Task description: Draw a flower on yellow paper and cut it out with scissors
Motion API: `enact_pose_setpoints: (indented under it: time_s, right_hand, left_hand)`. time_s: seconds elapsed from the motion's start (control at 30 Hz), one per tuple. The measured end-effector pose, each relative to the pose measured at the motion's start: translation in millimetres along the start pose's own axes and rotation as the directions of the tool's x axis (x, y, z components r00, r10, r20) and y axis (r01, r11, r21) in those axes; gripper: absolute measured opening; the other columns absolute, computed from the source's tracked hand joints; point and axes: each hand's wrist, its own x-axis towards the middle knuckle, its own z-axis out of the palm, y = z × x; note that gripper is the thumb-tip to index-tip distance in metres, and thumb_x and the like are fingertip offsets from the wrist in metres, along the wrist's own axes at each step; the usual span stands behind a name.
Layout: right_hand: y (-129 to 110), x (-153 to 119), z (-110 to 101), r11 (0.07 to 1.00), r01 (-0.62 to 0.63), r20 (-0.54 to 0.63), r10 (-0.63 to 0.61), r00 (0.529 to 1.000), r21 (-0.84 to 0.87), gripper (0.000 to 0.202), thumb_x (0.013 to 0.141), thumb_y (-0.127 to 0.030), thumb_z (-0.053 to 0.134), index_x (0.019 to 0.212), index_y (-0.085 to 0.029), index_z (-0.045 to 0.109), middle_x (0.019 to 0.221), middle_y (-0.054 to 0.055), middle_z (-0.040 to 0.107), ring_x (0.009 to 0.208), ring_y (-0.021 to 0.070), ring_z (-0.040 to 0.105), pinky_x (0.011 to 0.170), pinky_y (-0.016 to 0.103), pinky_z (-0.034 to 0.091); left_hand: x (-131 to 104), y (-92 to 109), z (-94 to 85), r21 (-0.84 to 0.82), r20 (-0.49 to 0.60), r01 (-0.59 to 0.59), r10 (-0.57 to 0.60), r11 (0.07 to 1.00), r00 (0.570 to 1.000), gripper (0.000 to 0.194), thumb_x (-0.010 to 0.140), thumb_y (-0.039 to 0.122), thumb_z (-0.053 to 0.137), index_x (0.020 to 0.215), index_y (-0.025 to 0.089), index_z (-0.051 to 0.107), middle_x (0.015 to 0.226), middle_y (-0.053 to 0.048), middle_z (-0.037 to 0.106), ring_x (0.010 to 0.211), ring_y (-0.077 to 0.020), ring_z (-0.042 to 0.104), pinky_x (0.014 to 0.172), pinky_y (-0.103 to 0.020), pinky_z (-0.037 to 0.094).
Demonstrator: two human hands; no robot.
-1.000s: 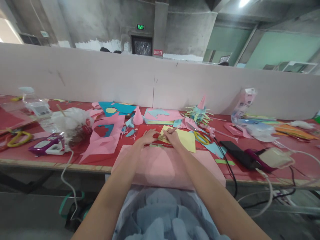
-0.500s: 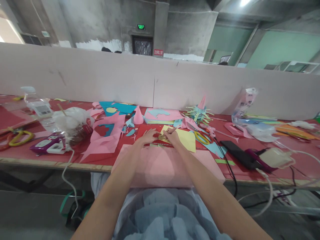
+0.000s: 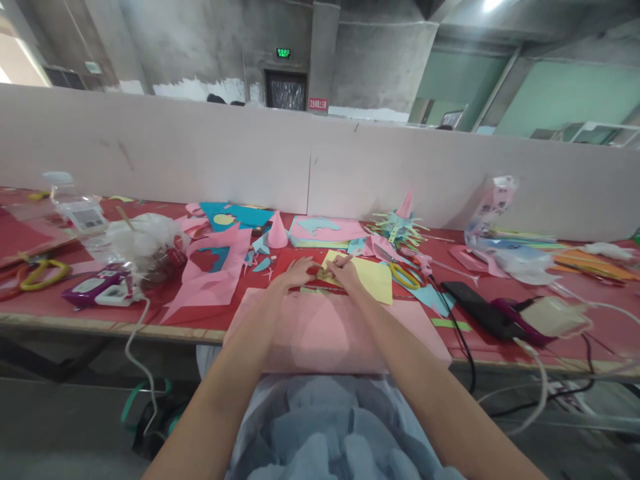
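Note:
A sheet of yellow paper (image 3: 375,280) lies on the red table, with a small olive-yellow piece (image 3: 326,274) at its left edge. My left hand (image 3: 297,272) rests flat beside that piece, fingers stretched out towards it. Over the sheet's left part, my right hand (image 3: 343,269) is closed in a writing grip around a slim pen, mostly hidden by the fingers. A large pale pink sheet (image 3: 320,333) lies under my wrists and hangs over the table edge. Yellow-handled scissors (image 3: 404,275) lie just right of the yellow sheet.
Behind my hands stand a pink paper cone (image 3: 277,232) and a spiky paper figure (image 3: 397,227). Cut pink paper (image 3: 215,273) lies left, near a plastic bottle (image 3: 75,207). A black phone (image 3: 477,310) and cables lie right. A pale partition (image 3: 200,157) closes the back.
The view has shifted very slightly. Both hands stay in nearly the same place, and the papers around them have not moved.

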Motion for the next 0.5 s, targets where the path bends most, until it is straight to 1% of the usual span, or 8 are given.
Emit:
enact_pose_setpoints:
  time_s: [0.13, 0.27, 0.4, 0.5]
  right_hand:
    - [1.2, 0.6, 1.3, 1.0, 0.02, 0.021, -0.021, 1.0, 0.016, 0.028, 0.073, -0.039, 0.053, 0.055, -0.021, 0.043, 0.045, -0.005, 0.05, 0.044, 0.0105, 0.046, 0.05, 0.023, 0.035]
    - [0.3, 0.5, 1.0, 0.999, -0.007, 0.036, 0.006, 0.999, 0.035, 0.027, 0.072, -0.036, 0.053, 0.054, -0.021, 0.041, 0.041, -0.006, 0.045, 0.04, 0.0095, 0.042, 0.046, 0.022, 0.032]
    - [-1.0, -0.1, 0.7, 0.999, -0.007, 0.01, 0.007, 1.0, 0.036, 0.027, 0.073, -0.039, 0.052, 0.055, -0.02, 0.044, 0.043, -0.005, 0.049, 0.043, 0.01, 0.045, 0.048, 0.022, 0.034]
    - [-1.6, -0.5, 1.1, 0.999, -0.001, 0.015, 0.001, 1.0, 0.032, 0.027, 0.073, -0.04, 0.053, 0.056, -0.02, 0.044, 0.045, -0.004, 0.051, 0.044, 0.0103, 0.047, 0.049, 0.022, 0.035]
  left_hand:
    - [-1.0, 0.6, -0.5, 0.005, -0.014, 0.006, -0.005, 1.0, 1.0, 0.043, 0.08, 0.031, 0.051, 0.123, 0.029, 0.052, 0.147, -0.001, 0.031, 0.135, -0.0233, 0.026, 0.11, -0.039, 0.021]
    - [-2.4, 1.9, -1.8, -0.011, -0.017, -0.021, 0.021, 1.0, 1.0, 0.043, 0.08, 0.031, 0.049, 0.123, 0.03, 0.052, 0.146, 0.0, 0.033, 0.135, -0.0222, 0.027, 0.11, -0.039, 0.022]
    - [-2.0, 1.8, -1.3, -0.016, -0.016, -0.01, 0.01, 1.0, 1.0, 0.042, 0.08, 0.03, 0.05, 0.122, 0.03, 0.052, 0.145, -0.001, 0.034, 0.136, -0.0218, 0.025, 0.11, -0.04, 0.02]
    - [-1.8, 1.8, -0.9, -0.014, -0.013, 0.003, -0.003, 1.0, 1.0, 0.043, 0.08, 0.031, 0.05, 0.123, 0.03, 0.053, 0.145, -0.001, 0.034, 0.136, -0.0227, 0.023, 0.111, -0.041, 0.019]
